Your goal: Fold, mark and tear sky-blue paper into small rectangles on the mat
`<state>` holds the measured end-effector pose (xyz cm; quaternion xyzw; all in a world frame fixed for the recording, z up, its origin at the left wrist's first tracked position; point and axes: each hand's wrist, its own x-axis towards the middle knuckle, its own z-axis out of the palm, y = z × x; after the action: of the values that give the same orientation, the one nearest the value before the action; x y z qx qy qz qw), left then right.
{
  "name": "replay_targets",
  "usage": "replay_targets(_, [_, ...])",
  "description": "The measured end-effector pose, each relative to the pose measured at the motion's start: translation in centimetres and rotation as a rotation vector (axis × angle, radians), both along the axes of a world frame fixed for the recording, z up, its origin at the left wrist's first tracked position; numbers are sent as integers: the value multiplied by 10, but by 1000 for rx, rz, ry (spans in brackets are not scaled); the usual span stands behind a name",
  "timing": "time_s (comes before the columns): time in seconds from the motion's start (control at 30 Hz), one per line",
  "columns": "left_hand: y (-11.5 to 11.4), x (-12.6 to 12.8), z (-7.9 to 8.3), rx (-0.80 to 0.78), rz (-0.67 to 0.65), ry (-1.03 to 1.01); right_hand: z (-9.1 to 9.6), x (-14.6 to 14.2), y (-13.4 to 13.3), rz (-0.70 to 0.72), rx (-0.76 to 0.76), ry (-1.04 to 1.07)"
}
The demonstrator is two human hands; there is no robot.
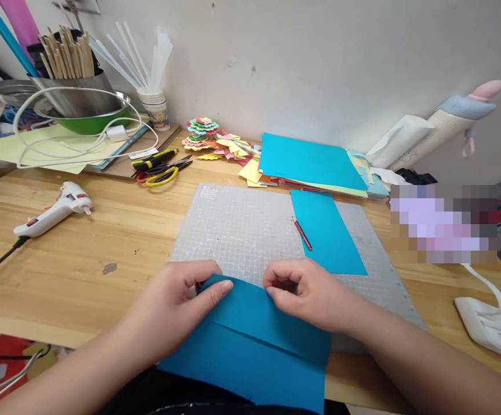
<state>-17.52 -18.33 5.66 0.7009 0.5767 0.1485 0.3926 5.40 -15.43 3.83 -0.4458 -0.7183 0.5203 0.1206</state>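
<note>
A blue paper sheet (pixel 254 351) lies at the near edge of the grey cutting mat (pixel 242 230), its far part folded back toward me. My left hand (pixel 181 294) pinches the left end of the fold, thumb on top. My right hand (pixel 308 291) pinches the right end, fingers curled over the paper's edge. Both hands are closed on the sheet. A second blue sheet (pixel 326 230) lies on the mat's right side with a red pencil (pixel 302 233) along its left edge.
A white glue gun (pixel 54 210) lies at left on the wooden table (pixel 103 253). Scissors (pixel 164 170), a stack of coloured paper (pixel 311 161), folded paper flowers (pixel 202 132), a green bowl (pixel 86 118) and a white lamp base (pixel 490 325) surround the mat.
</note>
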Motion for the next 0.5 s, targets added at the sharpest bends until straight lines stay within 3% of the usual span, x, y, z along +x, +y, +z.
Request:
replay_targets(0.2, [-2,-7,-5,25,107,-118,-3,4,4,26,-67,47])
replay_targets(0.5, [-5,-54,2,-72,482,-242,-2,19,12,-23,-147,80])
